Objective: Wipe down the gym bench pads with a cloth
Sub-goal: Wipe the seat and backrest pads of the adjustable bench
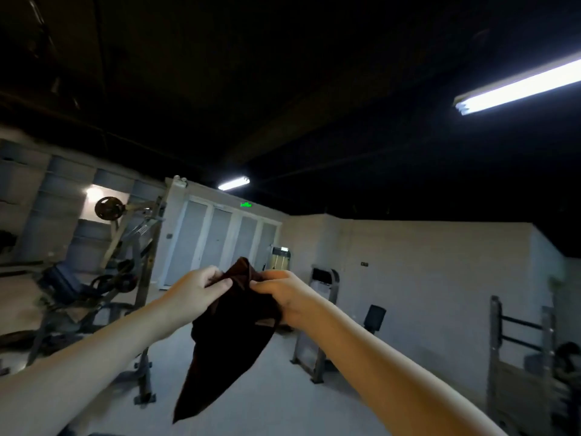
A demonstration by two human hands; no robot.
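Holding a dark cloth [232, 335] in mid-air, pinched along its upper edge by both hands. Left hand [195, 291]: thumb and curled fingers [209, 275] closed narrow on the fabric. Right hand [283, 297]: likewise curled round a bunched fold, close beside the left, with a small peak of cloth standing up between the two grips. Hanging free below the fingers, tapering to a point, long axis downward and slightly to the left; touching no pad. Judged as preparation, unfolding or regripping ahead of any wiping.

Lying well away, left of and beyond the left fingers: a blue bench pad [63, 286], tilted, set within a metal rack [146, 294] carrying a weight plate [107, 208]. Nearer to the left hand than to the right. Lying right of and beyond the right fingers: a smaller dark pad [375, 316] on an upright frame, also well apart. Likely to call for walking closer and laying the cloth flat onto a pad, long axis along the pad. No container seen, hence no contents to report.
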